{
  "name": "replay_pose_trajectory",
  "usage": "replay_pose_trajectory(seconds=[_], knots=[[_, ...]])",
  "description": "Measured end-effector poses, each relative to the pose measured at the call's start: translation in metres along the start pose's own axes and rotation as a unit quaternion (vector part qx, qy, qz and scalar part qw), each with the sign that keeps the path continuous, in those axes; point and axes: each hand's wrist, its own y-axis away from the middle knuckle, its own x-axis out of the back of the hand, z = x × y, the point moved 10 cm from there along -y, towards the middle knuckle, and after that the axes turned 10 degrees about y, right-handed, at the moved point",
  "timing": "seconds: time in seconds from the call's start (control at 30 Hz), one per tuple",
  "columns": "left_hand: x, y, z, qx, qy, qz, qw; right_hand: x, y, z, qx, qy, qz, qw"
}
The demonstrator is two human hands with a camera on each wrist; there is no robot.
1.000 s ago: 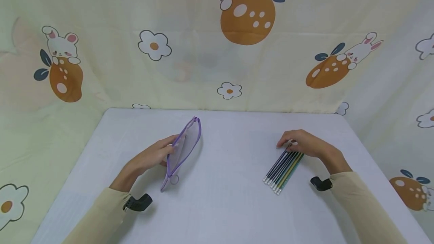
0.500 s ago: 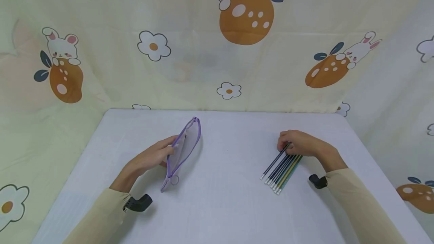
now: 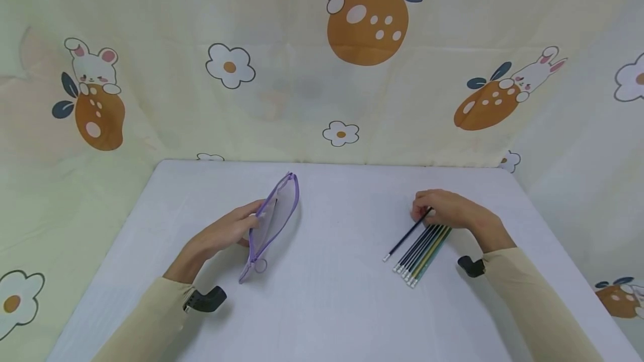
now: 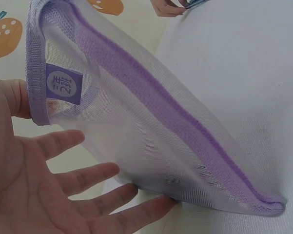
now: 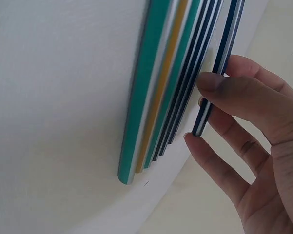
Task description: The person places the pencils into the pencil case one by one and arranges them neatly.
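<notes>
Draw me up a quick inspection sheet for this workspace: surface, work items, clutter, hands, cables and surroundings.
Surface: white rectangular tabletop.
Work items: translucent mesh pouch with purple trim, mouth open; row of slim striped pencils, dark blue, green and yellow, lying side by side; one dark-blue striped pencil apart from them.
Clutter: nothing seen.
Hands: left hand holds the pouch; right hand pinches the separate pencil.
Cables: nothing seen.
Surroundings: cream fabric backdrop printed with rabbits, orange fruit and flowers.

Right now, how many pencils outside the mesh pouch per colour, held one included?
Dark pencils: 4 (1 of them in the right hand)
Green pencils: 2
Yellow pencil: 1
Total: 7
</notes>
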Motion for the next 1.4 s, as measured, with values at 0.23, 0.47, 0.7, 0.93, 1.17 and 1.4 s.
replay_pose_trajectory(seconds=[0.23,0.47,0.7,0.93,1.17,1.4], knots=[[0.001,0.0,0.0,0.001,-0.001,-0.001,1.0,0.011,-0.006,-0.006,0.019,0.004,0.023,1.0],[0.001,-0.001,-0.001,0.005,-0.006,-0.001,1.0,0.022,-0.013,-0.015,0.036,0.017,0.053,0.998],[0.001,-0.001,-0.001,0.008,-0.003,0.001,1.0,0.034,-0.022,-0.021,0.022,0.034,0.081,0.996],[0.0,0.0,0.0,0.007,-0.005,-0.001,1.0,0.054,-0.033,-0.042,0.025,0.028,0.096,0.995],[-0.001,0.0,0.001,0.008,-0.007,-0.001,0.9999,0.074,-0.044,-0.065,0.043,0.035,0.114,0.992],[-0.001,0.0,0.001,0.008,-0.008,0.0,0.9999,0.091,-0.053,-0.085,0.062,0.043,0.134,0.988]])
